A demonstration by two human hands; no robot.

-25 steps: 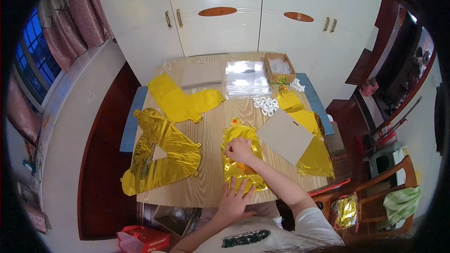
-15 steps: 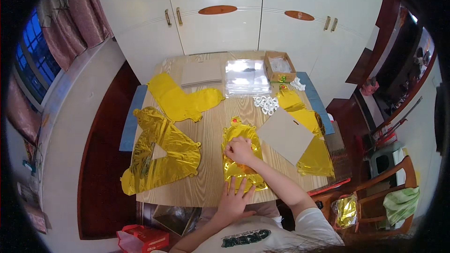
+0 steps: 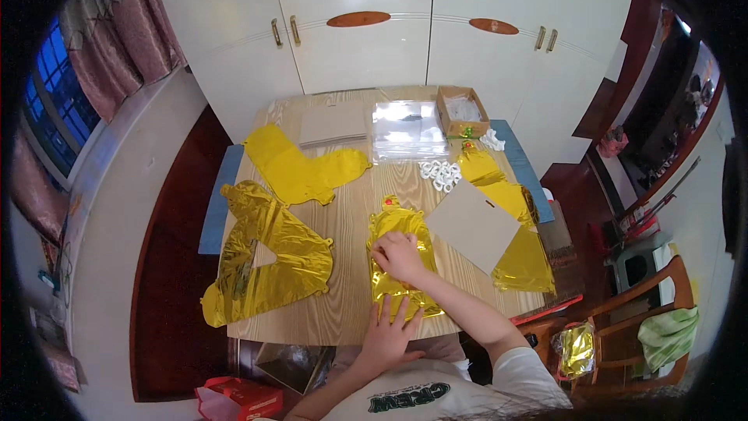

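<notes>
Two bare hands are on a folded gold foil sheet (image 3: 389, 284), which lies lengthwise near the front edge of the wood-grained tabletop (image 3: 351, 281), right of its middle. The left hand (image 3: 390, 337) is flat and released, fingers spread over the near end of the foil. The right hand (image 3: 399, 256) is curled, its bent fingers on the upper half of the foil; whether it pinches the material cannot be told. A small tab with a red mark shows at the foil's far end.

Left of the hands, well apart from them, lies a large gold piece (image 3: 300, 257) with a three-cornered opening. Beyond it is a duller, bent yellow piece (image 3: 292, 164), flat on the surface. Right of the hands, a grey-brown board (image 3: 474, 226) lies at an angle, partly over more gold foil (image 3: 526, 265). A cluster of white rings (image 3: 442, 175) sits just beyond the board's far corner.

Along the far side, from left to right: a stack of boards (image 3: 333, 123), a pile of clear plastic sleeves (image 3: 407, 134) and an open cardboard box (image 3: 471, 131) with pale contents. White cupboards (image 3: 354, 58) stand behind. To the right, a wooden chair (image 3: 681, 287) carries a green striped cloth (image 3: 668, 337) and a shiny gold packet (image 3: 578, 349).
</notes>
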